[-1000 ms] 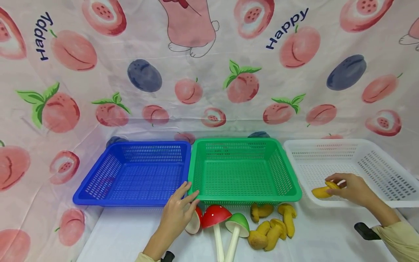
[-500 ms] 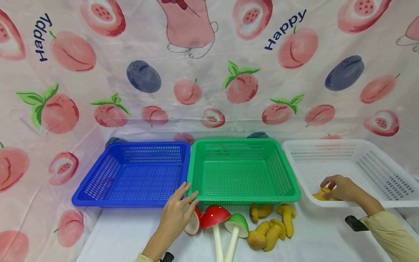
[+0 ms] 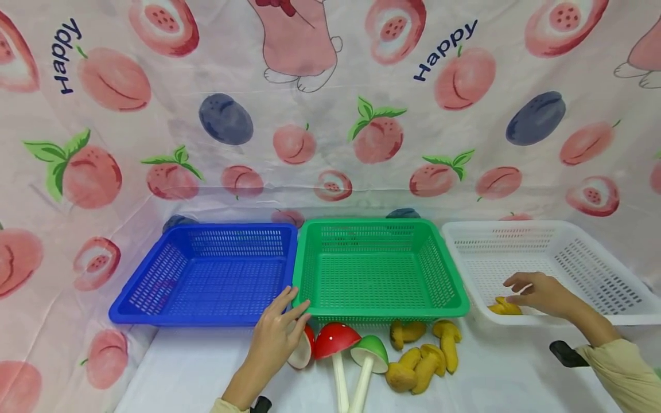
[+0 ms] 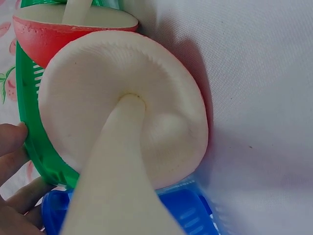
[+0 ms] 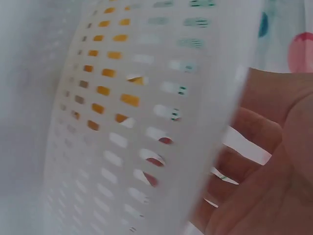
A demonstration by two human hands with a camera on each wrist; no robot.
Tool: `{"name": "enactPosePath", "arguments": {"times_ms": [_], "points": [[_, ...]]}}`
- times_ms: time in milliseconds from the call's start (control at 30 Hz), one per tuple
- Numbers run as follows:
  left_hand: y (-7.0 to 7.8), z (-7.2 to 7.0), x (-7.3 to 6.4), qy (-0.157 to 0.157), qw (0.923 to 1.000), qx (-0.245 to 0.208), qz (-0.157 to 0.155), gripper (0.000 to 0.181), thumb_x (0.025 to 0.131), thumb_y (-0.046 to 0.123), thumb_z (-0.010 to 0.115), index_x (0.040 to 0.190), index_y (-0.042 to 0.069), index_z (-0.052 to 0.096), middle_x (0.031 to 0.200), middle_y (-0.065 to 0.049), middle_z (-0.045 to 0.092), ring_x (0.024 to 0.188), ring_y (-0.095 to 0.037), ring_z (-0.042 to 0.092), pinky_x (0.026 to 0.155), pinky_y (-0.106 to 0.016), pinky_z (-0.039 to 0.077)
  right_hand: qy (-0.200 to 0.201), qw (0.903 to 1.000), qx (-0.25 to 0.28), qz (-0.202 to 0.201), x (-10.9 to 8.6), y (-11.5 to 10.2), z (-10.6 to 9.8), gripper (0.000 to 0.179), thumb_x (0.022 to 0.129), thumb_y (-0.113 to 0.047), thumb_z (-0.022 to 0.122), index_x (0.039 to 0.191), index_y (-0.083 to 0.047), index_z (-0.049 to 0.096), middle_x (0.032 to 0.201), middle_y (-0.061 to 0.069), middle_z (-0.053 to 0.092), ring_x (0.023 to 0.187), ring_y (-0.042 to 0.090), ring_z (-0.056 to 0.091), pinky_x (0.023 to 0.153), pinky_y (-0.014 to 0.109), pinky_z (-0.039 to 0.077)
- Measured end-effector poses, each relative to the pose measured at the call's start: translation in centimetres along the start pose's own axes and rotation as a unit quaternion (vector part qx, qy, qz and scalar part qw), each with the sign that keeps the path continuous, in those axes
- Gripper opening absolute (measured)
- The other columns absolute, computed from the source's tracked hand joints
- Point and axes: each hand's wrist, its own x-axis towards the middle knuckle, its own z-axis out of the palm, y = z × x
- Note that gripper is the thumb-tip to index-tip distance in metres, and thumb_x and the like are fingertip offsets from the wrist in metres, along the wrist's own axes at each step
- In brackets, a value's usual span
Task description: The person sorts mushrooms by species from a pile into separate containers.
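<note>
The right hand (image 3: 542, 295) is hanging inside the white basket (image 3: 485, 267), fingers parted and relaxed; yellow mushrooms (image 3: 505, 308) are lying in that basket just left of and below the fingertips. The left hand (image 3: 275, 332) is resting spread fingers by the green basket's (image 3: 366, 281) near-left corner, the blue basket (image 3: 227, 287) sitting left of them. Compared with half a second ago, the right fingers are loosening, uncovering more yellow.

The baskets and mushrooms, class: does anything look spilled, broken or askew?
Nothing stands out. The blue basket, green basket and white basket stand upright; the red-capped mushrooms, green-capped mushroom and yellow mushrooms show no clear damage or spill.
</note>
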Motion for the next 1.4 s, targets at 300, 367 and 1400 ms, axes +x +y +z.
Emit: {"name": "enactPosePath", "arguments": {"times_ms": [300, 367, 1400], "points": [[0.0, 0.0, 0.2, 0.004, 0.9999, -0.005, 0.009, 0.027, 0.074, 0.017, 0.071, 0.100, 0.010, 0.068, 0.119, -0.016, 0.053, 0.116, -0.032, 0.044, 0.085, -0.054, 0.039, 0.071, 0.9967, -0.018, -0.036, -1.9, -2.7, -1.3, 0.034, 0.074, -0.029, 0.069, 0.099, -0.007, 0.061, 0.093, 0.010, 0.061, 0.081, 0.027, 0.057, 0.065, 0.042, 0.049], [0.1, 0.1, 0.1, 0.004, 1.0000, -0.005, 0.005, 0.027, 0.074, 0.018, 0.070, 0.100, 0.010, 0.068, 0.119, -0.016, 0.053, 0.116, -0.031, 0.043, 0.085, -0.054, 0.039, 0.079, 0.9957, -0.024, -0.041, -2.4, -3.4, -1.5, 0.034, 0.074, -0.030, 0.069, 0.099, -0.008, 0.061, 0.093, 0.009, 0.062, 0.081, 0.027, 0.057, 0.064, 0.040, 0.049], [0.3, 0.0, 0.1, 0.001, 1.0000, -0.006, -0.003, 0.027, 0.074, 0.018, 0.071, 0.100, 0.010, 0.068, 0.120, -0.016, 0.053, 0.117, -0.031, 0.042, 0.087, -0.055, 0.037, 0.075, 0.9942, 0.009, -0.076, -6.7, -10.9, 2.0, 0.029, 0.076, -0.039, 0.066, 0.100, -0.025, 0.058, 0.094, -0.013, 0.057, 0.083, 0.001, 0.052, 0.061, 0.022, 0.047]]}}
